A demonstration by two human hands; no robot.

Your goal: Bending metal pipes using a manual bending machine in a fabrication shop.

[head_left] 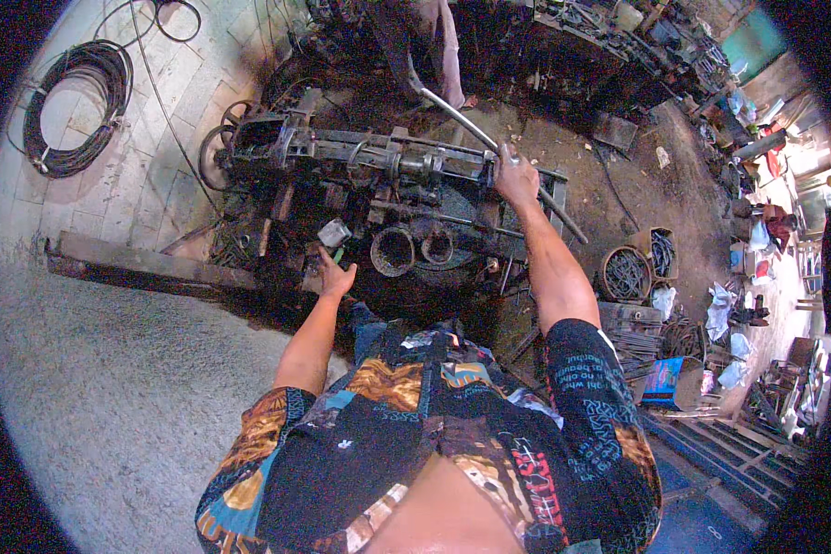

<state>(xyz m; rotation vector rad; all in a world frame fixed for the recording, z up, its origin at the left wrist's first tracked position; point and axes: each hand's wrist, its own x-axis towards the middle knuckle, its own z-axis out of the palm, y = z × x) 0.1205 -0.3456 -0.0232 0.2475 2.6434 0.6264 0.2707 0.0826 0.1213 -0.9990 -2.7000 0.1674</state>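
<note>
My right hand (515, 177) is closed around a long grey metal bar (463, 118). The bar slants across the right end of a dark, greasy machine (406, 164) that looks like a lathe. Down at the machine's near left side is my left hand (334, 277), its thumb spread away from the fingers. Just beyond those fingertips sits a small grey block-shaped piece (334, 232), with a narrow green thing (339, 253) beside it. Whether the fingertips touch either is hard to make out. Two round cup-like openings (393, 251) lie to the right of that hand.
Beyond the machine stands a person, partly seen, with a trouser leg (450, 55) near the bar's far end. A coiled black hose (76, 109) hangs at the left. A long beam (138, 266) lies left of me. A round basin of metal pieces (625, 274) is at right.
</note>
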